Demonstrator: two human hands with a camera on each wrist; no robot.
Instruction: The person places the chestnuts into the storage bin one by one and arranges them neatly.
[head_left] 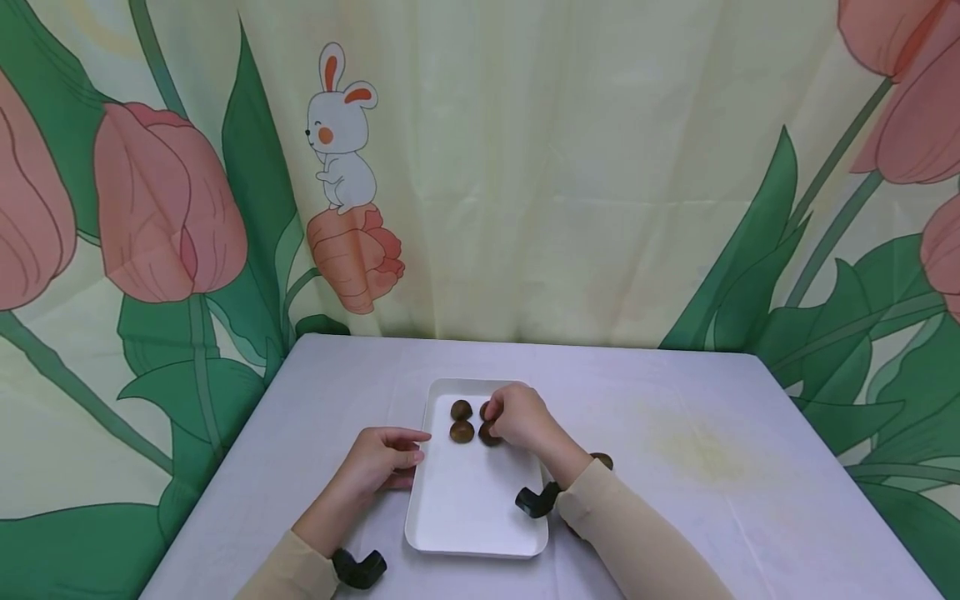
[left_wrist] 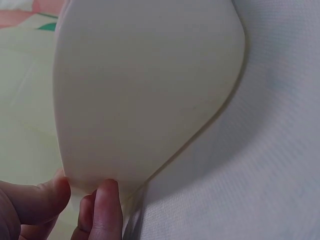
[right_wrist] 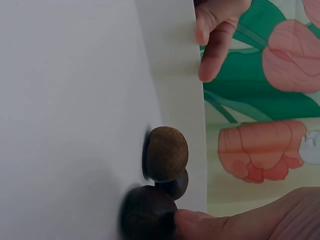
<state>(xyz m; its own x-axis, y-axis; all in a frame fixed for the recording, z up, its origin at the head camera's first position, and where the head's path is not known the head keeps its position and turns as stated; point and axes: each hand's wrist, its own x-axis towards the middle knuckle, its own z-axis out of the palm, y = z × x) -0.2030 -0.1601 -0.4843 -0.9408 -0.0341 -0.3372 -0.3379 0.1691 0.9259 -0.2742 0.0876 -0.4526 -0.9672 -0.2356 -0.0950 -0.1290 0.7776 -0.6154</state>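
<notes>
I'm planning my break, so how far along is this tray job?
Done: four brown pieces are in the white tray. In hand: the right hand appears to pinch one of them, while the left hand touches the tray's edge. Left, probably: another brown piece outside the tray, beside the right sleeve.

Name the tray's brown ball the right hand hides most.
The far right ball: only a sliver shows; the near right ball shows more, the left pair uncovered.

The tray (head_left: 476,521) looks smooth plastic; the tabletop cloth (left_wrist: 280,165), woven and matt; the chestnuts (head_left: 462,432), smooth, 1 with a rough, matt face.
</notes>
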